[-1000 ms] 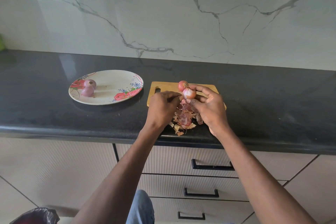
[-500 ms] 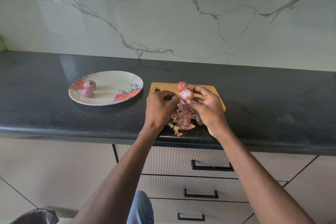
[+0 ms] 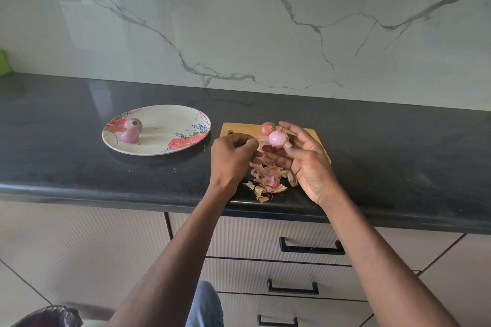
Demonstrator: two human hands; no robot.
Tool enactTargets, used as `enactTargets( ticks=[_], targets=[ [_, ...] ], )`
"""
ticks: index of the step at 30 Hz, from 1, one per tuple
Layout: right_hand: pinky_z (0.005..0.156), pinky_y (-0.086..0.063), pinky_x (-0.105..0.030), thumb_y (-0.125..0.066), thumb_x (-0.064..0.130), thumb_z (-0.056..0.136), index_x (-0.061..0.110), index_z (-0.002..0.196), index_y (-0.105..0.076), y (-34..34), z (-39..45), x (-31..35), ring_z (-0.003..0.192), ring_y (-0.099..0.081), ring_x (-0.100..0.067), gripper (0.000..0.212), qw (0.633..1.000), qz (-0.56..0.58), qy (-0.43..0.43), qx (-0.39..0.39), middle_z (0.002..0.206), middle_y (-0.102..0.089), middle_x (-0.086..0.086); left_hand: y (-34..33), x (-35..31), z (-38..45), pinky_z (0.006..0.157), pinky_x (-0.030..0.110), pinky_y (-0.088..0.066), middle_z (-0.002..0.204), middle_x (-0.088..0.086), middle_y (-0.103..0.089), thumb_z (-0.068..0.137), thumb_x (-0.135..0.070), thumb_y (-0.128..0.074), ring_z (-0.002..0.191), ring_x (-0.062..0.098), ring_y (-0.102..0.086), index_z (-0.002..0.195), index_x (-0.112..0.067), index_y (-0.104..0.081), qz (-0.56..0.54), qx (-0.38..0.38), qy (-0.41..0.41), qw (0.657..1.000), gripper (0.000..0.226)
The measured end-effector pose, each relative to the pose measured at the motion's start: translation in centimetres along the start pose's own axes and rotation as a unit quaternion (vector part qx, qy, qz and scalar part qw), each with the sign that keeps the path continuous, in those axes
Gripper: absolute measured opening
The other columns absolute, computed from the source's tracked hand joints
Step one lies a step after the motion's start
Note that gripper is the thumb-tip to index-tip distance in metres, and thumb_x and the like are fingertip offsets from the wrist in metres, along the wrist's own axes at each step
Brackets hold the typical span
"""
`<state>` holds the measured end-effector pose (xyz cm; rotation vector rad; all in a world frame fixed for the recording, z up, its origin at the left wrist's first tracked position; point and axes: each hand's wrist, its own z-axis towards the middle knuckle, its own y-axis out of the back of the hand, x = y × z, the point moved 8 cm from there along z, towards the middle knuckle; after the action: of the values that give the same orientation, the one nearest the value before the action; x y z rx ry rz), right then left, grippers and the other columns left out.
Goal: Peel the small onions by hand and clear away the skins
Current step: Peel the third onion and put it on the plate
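Observation:
My right hand [image 3: 305,159] holds a pale pink, mostly peeled small onion [image 3: 277,138] between thumb and fingers above a wooden cutting board [image 3: 235,128]. My left hand [image 3: 231,159], fingers curled, pinches a strip of skin [image 3: 261,145] that hangs off that onion. An unpeeled reddish onion [image 3: 267,128] sits on the board just behind. A pile of dry skins [image 3: 267,180] lies on the black counter below my hands. Two peeled onions [image 3: 131,130] rest on the left side of a floral plate [image 3: 170,125].
The counter's front edge [image 3: 132,194] runs just below the skin pile. Drawers with black handles [image 3: 310,248] are underneath. A dark bag [image 3: 50,317] sits on the floor at lower left. A green object [image 3: 4,62] shows at the far left.
My left hand has drawn left, away from the onion, pulling a strip of skin with it. My right hand's fingers have spread a little round the onion.

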<state>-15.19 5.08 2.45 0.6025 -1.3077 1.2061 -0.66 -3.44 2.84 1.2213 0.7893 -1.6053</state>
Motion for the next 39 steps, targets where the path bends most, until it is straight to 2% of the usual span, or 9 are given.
enactTargets(
  ticks=[5, 9, 14, 18, 23, 26, 31, 36, 39],
  targets=[
    [0.079, -0.063, -0.038, -0.062, -0.003, 0.092, 0.007, 0.115, -0.058, 0.1, 0.0, 0.0, 0.098, -0.071, -0.031, 0.025, 0.998, 0.046, -0.025, -0.032, 0.118, -0.068, -0.023, -0.7, -0.6, -0.5, 0.062, 0.025, -0.058, 0.086, 0.022, -0.075, 0.092, 0.009, -0.058, 0.064, 0.022, -0.073, 0.076, -0.001, -0.068, -0.155, 0.054, 0.035, 0.986, 0.021],
    [0.082, -0.062, -0.042, -0.062, -0.006, 0.092, 0.007, 0.112, -0.054, 0.2, 0.0, -0.3, 0.094, -0.072, -0.029, 0.025, 0.998, 0.035, -0.032, -0.043, 0.111, -0.07, -0.019, -0.6, 0.3, -0.2, 0.068, 0.028, -0.062, 0.087, 0.025, -0.073, 0.092, 0.008, -0.059, 0.067, 0.023, -0.074, 0.079, 0.005, -0.065, -0.179, 0.048, 0.065, 0.98, 0.014],
    [0.086, -0.058, -0.044, -0.056, -0.006, 0.096, 0.003, 0.119, -0.057, 0.3, 0.1, -0.7, 0.105, -0.071, -0.034, 0.025, 0.998, 0.025, -0.043, -0.033, 0.119, -0.069, -0.02, -0.4, 1.2, 0.0, 0.071, 0.028, -0.062, 0.083, 0.021, -0.071, 0.089, 0.008, -0.063, 0.072, 0.024, -0.075, 0.079, 0.006, -0.065, -0.175, 0.019, 0.097, 0.98, 0.011],
    [0.09, -0.06, -0.04, -0.052, -0.007, 0.098, 0.006, 0.12, -0.059, 0.2, 0.1, -0.5, 0.109, -0.07, -0.033, 0.027, 0.998, 0.037, -0.038, -0.031, 0.129, -0.064, -0.022, 0.1, 1.9, 0.3, 0.083, 0.037, -0.062, 0.091, 0.028, -0.072, 0.088, 0.006, -0.064, 0.081, 0.032, -0.076, 0.074, 0.001, -0.066, -0.174, -0.01, 0.123, 0.977, 0.016],
    [0.055, -0.056, -0.019, -0.049, -0.006, 0.1, 0.003, 0.123, -0.054, 0.2, -0.3, -0.3, 0.096, -0.075, -0.028, 0.025, 0.995, 0.075, -0.055, -0.045, 0.129, -0.062, -0.026, 0.9, 2.1, 0.2, 0.072, 0.027, -0.061, 0.082, 0.018, -0.071, 0.088, 0.01, -0.061, 0.076, 0.03, -0.076, 0.073, 0.001, -0.064, -0.214, -0.065, 0.134, 0.965, 0.018],
    [0.065, -0.059, -0.023, -0.051, -0.006, 0.099, 0.003, 0.12, -0.056, 0.2, -0.3, -0.3, 0.096, -0.074, -0.03, 0.023, 0.995, 0.078, -0.049, -0.043, 0.127, -0.063, -0.028, 1.1, 2.7, 0.3, 0.077, 0.031, -0.062, 0.078, 0.013, -0.072, 0.089, 0.009, -0.064, 0.079, 0.03, -0.076, 0.074, 0.002, -0.067, -0.188, -0.084, 0.137, 0.969, 0.016],
    [0.073, -0.061, -0.029, -0.059, -0.003, 0.096, 0.003, 0.119, -0.061, 0.8, 0.0, -0.5, 0.093, -0.073, -0.028, 0.024, 0.998, 0.025, -0.027, -0.056, 0.121, -0.068, -0.023, 0.8, 2.9, 0.8, 0.083, 0.043, -0.062, 0.091, 0.002, -0.074, 0.087, -0.001, -0.067, 0.083, 0.025, -0.075, 0.098, -0.009, -0.077, -0.016, -0.065, 0.105, 0.992, 0.017],
    [0.09, -0.058, -0.039, -0.065, 0.002, 0.093, 0.01, 0.118, -0.07, 1.5, 0.3, -0.7, 0.105, -0.069, -0.027, 0.027, 0.997, -0.011, -0.007, -0.071, 0.119, -0.071, -0.014, -0.2, 2.2, 0.9, 0.072, 0.042, -0.057, 0.082, 0.016, -0.073, 0.094, -0.028, -0.064, 0.071, 0.027, -0.068, 0.091, 0.002, -0.075, 0.068, -0.013, 0.056, 0.996, 0.032],
    [0.096, -0.055, -0.048, -0.071, 0.008, 0.089, 0.013, 0.117, -0.074, 1.6, 0.5, -0.8, 0.114, -0.067, -0.032, 0.029, 0.997, -0.027, 0.004, -0.07, 0.122, -0.071, -0.012, -0.5, 0.7, 0.4, 0.081, 0.031, -0.059, 0.098, 0.002, -0.076, 0.095, -0.019, -0.067, 0.088, 0.012, -0.072, 0.109, -0.009, -0.077, 0.062, 0.015, -0.009, 0.998, 0.02]
  ],
)
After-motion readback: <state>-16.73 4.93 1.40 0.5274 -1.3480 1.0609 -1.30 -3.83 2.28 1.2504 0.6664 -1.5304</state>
